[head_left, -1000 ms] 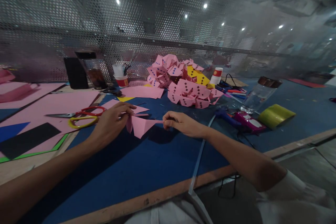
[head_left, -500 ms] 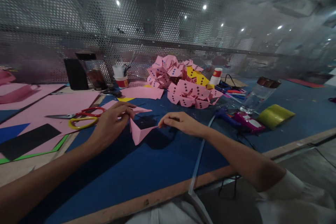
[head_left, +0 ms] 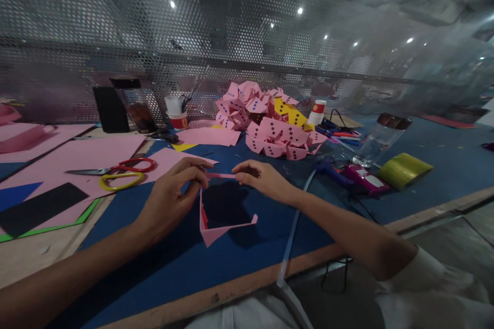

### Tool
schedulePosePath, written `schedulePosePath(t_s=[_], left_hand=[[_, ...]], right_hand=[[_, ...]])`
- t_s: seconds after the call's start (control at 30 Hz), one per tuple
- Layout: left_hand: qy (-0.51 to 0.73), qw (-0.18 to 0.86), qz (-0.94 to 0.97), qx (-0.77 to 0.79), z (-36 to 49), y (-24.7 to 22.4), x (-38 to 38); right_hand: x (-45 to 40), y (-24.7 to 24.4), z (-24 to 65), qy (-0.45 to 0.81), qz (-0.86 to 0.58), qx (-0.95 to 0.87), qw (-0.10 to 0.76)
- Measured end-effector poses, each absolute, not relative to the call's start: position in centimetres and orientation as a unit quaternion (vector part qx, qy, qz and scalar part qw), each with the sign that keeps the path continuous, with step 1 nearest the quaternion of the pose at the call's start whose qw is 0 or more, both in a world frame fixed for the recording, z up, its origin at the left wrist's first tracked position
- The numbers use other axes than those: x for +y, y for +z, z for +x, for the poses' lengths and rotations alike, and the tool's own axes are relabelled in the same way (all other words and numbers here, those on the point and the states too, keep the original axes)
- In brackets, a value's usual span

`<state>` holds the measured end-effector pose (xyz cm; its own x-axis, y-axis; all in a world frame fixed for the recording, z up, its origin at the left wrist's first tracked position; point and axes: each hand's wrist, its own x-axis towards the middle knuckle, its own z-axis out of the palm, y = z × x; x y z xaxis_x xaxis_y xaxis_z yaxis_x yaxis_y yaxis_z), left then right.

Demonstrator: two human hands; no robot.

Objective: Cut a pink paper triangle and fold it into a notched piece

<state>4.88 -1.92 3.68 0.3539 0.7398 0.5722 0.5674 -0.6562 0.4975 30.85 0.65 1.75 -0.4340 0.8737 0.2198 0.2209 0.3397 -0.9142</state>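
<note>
A folded strip of pink paper is held just above the blue table top, bent into an open frame with one end free at the right. My left hand pinches it at its upper left corner. The thumb and fingers of my right hand close on the end of its far side. Left of my left hand lie scissors with a red and a yellow handle. Beyond my hands sits a pile of folded pink paper pieces with dark dots, along with a yellow dotted piece.
Flat pink sheets and a black piece lie at the left. A paper cup and a dark-lidded jar stand at the back. Rightward are a magenta device, a clear jar and a yellow roll.
The folded pink strip has turned and opened toward me, and its free end now shows. My right hand has shifted its grip to the far side. My left hand has moved slightly right.
</note>
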Motion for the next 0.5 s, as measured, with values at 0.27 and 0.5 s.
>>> schedulePosePath(t_s=[0.27,0.5], left_hand=[[0.399,0.096,0.828,0.383,5.4,3.3,-2.7],[0.402,0.187,0.808,0.389,5.6,3.9,-3.6]], right_hand=[[0.0,1.6,30.2,0.398,-0.388,-0.749,0.360],[-0.4,1.9,30.2,0.314,-0.393,-0.776,0.380]])
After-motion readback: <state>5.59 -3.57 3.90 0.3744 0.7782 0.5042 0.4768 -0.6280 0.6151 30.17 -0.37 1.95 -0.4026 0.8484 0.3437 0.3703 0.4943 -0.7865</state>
